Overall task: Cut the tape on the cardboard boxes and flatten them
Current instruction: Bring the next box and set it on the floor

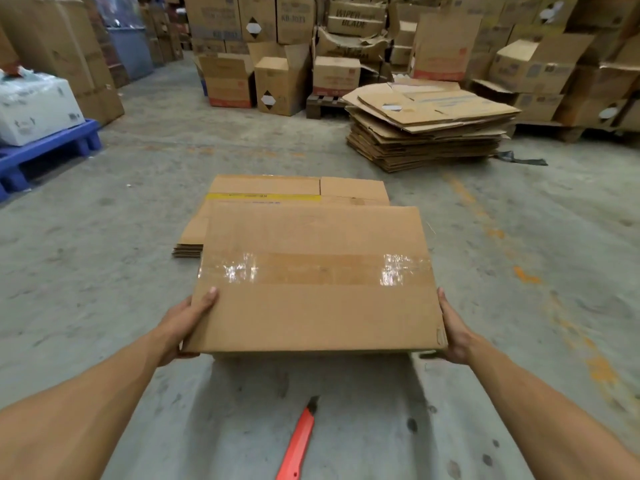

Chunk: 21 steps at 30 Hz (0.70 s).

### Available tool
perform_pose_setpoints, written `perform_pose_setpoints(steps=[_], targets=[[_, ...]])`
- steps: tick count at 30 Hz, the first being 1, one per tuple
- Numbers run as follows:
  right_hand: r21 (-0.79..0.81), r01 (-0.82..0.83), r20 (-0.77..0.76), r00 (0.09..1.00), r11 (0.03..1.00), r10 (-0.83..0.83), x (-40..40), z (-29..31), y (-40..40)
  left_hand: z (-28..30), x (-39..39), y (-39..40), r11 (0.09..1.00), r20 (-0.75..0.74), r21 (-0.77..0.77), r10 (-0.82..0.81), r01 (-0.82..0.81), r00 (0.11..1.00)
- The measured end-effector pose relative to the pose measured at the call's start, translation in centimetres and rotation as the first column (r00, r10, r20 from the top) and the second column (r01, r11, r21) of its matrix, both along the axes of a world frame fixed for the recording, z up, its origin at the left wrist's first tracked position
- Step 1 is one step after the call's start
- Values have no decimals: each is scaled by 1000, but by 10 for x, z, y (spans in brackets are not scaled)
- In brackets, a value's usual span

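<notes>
I hold a closed cardboard box [317, 306] in front of me above the floor. A strip of clear tape [315, 269] runs across its top face from left to right. My left hand [183, 323] grips the box's left side, thumb on top and fingers under it. My right hand [453, 332] grips the right side, fingers hidden below. A red box cutter [299, 441] lies on the concrete floor below the box, between my forearms. Beyond the held box a small stack of flattened boxes [294, 194] lies on the floor.
A taller pile of flattened cardboard [429, 129] sits at the right rear. Stacked cartons [277, 46] and pallets line the back wall. A blue plastic pallet [45, 150] with a white package stands at the left. Grey concrete floor [104, 254] spreads around me.
</notes>
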State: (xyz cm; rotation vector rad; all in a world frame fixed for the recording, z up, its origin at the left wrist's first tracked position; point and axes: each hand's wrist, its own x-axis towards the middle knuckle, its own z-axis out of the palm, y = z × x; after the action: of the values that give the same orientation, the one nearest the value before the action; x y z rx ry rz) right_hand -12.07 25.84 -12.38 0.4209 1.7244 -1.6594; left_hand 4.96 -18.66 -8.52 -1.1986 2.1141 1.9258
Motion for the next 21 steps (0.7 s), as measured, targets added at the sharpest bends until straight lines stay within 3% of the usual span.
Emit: perform_pose_setpoints(steps=[2,4,7,13,17,21], targets=[[-114,128,12,992,985,-128,-1,-2,-10,-4,-3,-4,986,-149,112,136,-120,979],[-185,238,-86,963,953,-257,-10,-8,-16,-5,-9,-11,956,-291,242,233,-164,928],[-310,307,-207,902,900,-379,-23,-6,-21,-5,-19,-18,916,-333,338,330,-215,883],[-315,220,-240,923,923,-301,-51,15,-33,-4,-41,-26,843,-233,538,140,8,962],[-306,197,-255,926,931,-279,-66,22,-29,4,-60,-28,818,-267,574,150,32,952],[-341,208,-246,922,917,-300,-69,36,-26,5,-66,-27,655,-336,747,226,112,914]])
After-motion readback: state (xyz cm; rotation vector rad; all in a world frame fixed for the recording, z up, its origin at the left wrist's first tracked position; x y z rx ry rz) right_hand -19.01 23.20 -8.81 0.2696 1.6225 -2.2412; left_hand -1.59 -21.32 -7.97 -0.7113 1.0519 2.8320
